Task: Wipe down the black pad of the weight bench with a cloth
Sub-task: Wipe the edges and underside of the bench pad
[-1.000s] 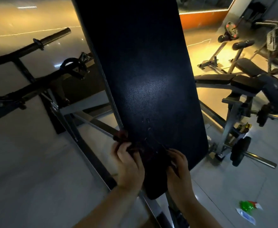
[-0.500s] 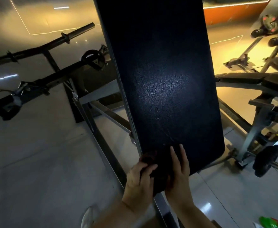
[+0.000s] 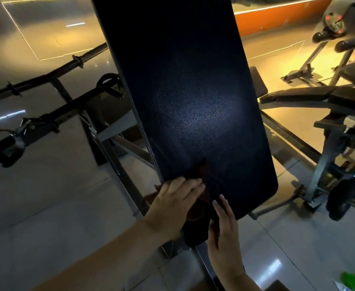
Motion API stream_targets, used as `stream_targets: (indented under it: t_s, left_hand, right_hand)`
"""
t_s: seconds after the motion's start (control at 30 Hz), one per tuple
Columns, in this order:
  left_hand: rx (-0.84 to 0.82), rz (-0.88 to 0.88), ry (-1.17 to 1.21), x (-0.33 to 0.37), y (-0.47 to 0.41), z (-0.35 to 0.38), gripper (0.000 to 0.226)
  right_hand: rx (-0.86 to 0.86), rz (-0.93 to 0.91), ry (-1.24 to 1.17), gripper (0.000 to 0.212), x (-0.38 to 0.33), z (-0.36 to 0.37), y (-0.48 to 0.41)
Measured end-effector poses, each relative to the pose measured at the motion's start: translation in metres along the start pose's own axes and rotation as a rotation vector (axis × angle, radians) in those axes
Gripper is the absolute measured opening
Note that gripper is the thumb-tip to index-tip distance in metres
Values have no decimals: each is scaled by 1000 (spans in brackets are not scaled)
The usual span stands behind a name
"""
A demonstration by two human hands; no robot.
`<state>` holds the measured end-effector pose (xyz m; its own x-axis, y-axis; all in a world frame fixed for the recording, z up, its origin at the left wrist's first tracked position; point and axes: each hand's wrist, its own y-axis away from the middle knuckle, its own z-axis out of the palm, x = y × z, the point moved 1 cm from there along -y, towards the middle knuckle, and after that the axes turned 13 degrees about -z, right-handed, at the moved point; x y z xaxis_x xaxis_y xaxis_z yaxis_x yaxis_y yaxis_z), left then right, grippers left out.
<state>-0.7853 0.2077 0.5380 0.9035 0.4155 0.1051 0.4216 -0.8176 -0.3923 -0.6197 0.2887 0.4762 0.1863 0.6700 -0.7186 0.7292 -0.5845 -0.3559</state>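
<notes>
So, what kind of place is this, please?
Most likely a gym: a long black bench pad, a barbell at the left, and a second bench and a weight plate at the right.

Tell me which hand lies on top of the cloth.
The left hand: its straight fingers lie across the dark red cloth at the pad's near left edge. The right hand lies beside the cloth, nearer the pad's end.

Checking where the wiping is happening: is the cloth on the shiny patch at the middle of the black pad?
No, the cloth lies at the near end of the pad, under the left hand.
</notes>
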Motion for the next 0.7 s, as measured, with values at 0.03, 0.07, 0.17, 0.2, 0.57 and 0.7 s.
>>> stream_targets:
  t_s: [0.03, 0.07, 0.17, 0.2, 0.57, 0.7]
  left_hand:
    - [-11, 41, -6, -3, -1, -4, 73]
    - [25, 16, -23, -9, -11, -11, 71]
    - [215, -391, 42, -30, -67, -37, 46]
    - [235, -490, 95, -32, -82, -40, 42]
    - [-213, 179, 46, 38, 1, 16, 66]
    - [69, -227, -34, 16, -54, -12, 56]
  right_hand:
    - [38, 10, 9, 49, 0, -2, -1]
    - [66, 21, 13, 50, -1, -3, -3]
    - [69, 42, -11, 56, 1, -7, -7]
    - [79, 46, -26, 57, 2, -8, -8]
    - [193, 96, -118, 53, 8, -13, 8]
    - [118, 71, -149, 48, 0, -10, 7]
